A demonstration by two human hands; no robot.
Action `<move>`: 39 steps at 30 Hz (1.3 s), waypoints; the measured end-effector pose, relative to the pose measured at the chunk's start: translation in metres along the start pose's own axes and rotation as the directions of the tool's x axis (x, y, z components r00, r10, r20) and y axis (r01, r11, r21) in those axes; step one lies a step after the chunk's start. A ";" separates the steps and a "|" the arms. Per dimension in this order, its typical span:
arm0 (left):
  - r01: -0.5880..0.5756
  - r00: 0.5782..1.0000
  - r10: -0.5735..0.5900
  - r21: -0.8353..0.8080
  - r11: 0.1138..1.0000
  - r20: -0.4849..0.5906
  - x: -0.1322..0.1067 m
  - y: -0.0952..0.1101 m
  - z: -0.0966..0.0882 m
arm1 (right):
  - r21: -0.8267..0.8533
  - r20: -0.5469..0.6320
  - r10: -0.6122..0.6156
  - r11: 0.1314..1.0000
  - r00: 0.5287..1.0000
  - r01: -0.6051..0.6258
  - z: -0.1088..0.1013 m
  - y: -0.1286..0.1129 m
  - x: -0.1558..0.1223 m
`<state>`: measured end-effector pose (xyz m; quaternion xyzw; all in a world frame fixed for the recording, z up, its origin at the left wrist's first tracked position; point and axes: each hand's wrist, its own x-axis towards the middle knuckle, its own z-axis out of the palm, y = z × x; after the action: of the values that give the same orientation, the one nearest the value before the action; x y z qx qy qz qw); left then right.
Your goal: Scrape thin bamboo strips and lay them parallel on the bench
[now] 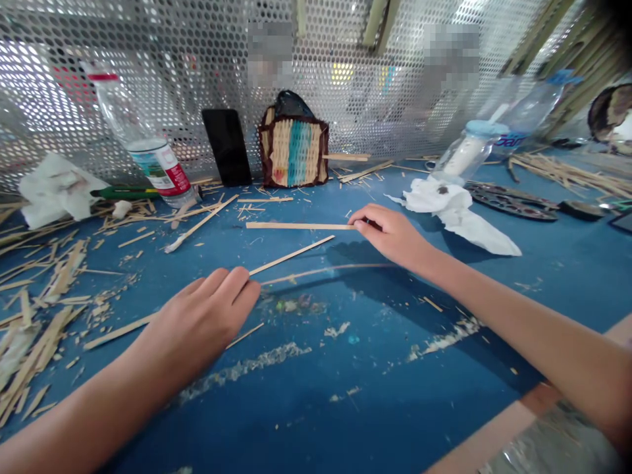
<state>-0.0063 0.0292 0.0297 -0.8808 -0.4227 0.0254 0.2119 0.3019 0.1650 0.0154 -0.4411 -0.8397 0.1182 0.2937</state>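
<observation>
My left hand [202, 316] rests on the blue table [345, 395], fingers together pressing on a long thin bamboo strip [291, 255] that runs from under it up to the right. My right hand [390, 232] reaches further back and pinches the right end of another flat bamboo strip [299, 226] lying level on the table. A thinner curved sliver [326, 269] lies between the two hands.
A woven bamboo piece [294, 153], a black phone [227, 146] and a plastic bottle [148, 148] stand against the perforated metal wall. Bamboo scraps [44, 296] litter the left. White tissue [459, 212], a glue bottle [469, 150] and more strips [567, 172] lie right.
</observation>
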 end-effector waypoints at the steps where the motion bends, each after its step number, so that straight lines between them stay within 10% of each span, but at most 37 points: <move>1: 0.012 1.000 -0.012 0.035 0.999 0.000 0.000 -0.001 0.000 | 0.000 -0.004 0.010 1.000 1.000 -0.010 0.000 -0.001 0.000; 9: -0.081 0.991 0.085 -0.039 0.996 0.104 -0.001 0.004 -0.004 | 0.048 0.054 -0.015 0.999 0.998 0.012 0.004 -0.018 -0.008; 17: 0.118 0.993 -0.119 0.081 0.990 0.017 -0.008 0.042 -0.012 | 0.040 0.309 0.008 0.999 0.951 -0.022 0.014 -0.017 -0.010; 27: 0.159 0.987 -0.164 0.202 0.966 0.004 -0.007 0.062 -0.011 | 0.066 0.277 0.001 0.998 0.961 -0.020 0.015 -0.033 -0.001; 39: 0.161 0.984 -0.174 0.216 0.963 0.045 -0.006 0.065 -0.012 | -0.187 0.234 -0.186 0.955 0.954 0.232 0.069 -0.076 0.063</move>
<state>0.0402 -0.0155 0.0142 -0.8132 -0.4969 0.0799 0.2922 0.1827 0.1757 0.0196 -0.3629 -0.9163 0.0425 0.1639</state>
